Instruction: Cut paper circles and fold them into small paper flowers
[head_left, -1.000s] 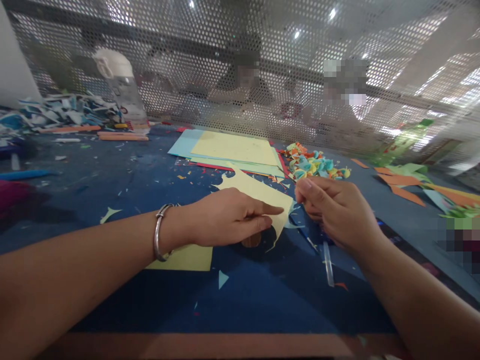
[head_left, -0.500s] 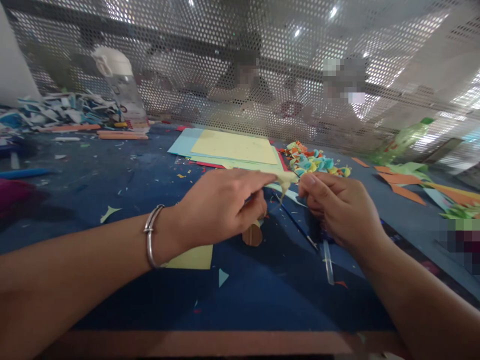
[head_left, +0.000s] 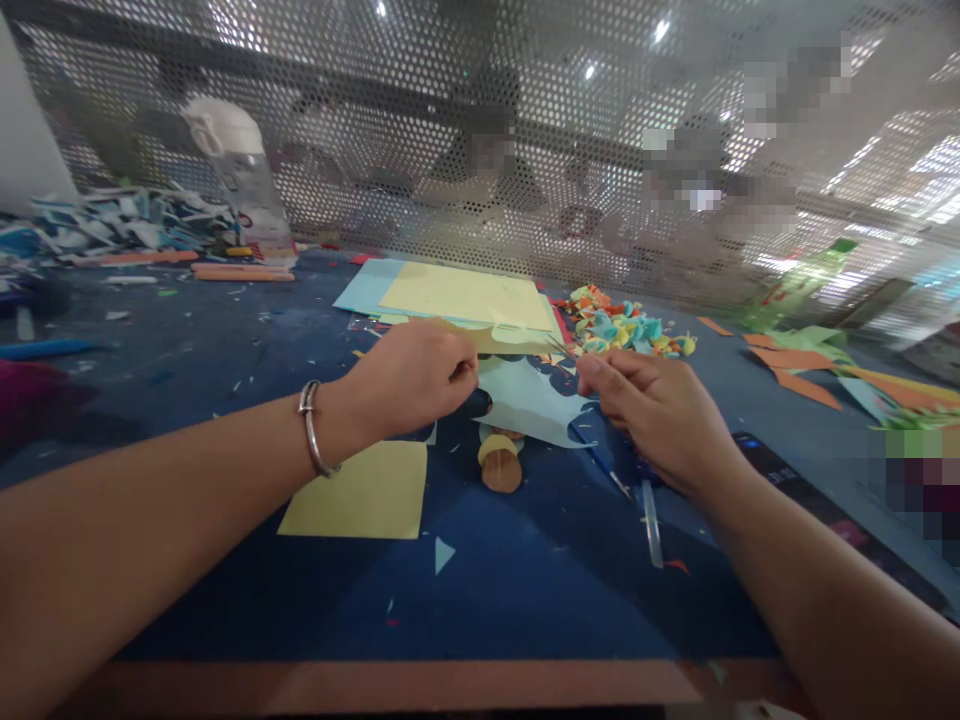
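Note:
My left hand [head_left: 416,375], with a silver bangle at the wrist, is closed on a pale yellow sheet of paper [head_left: 484,340] whose edge is cut in curves. My right hand [head_left: 641,405] pinches thin metal tweezers [head_left: 561,346], their fine tips pointing left toward that paper. Below and between the hands lies a pale blue paper [head_left: 532,400] with a scalloped edge. A small brown round piece [head_left: 501,470], with a bit of yellow at its top, stands nearer me. Under my left wrist rests a yellow paper sheet [head_left: 360,490].
Behind the hands are stacked coloured sheets [head_left: 465,290] and a pile of small curled paper pieces [head_left: 619,322]. A water bottle [head_left: 251,185] stands at back left. Orange strips [head_left: 799,370] and a phone [head_left: 817,515] lie right. A perforated screen [head_left: 360,120] closes off the back.
My left hand has drawn left and closed, away from my right hand. The twisted yellow bit between the hands no longer shows; the blue scalloped paper is now uncovered.

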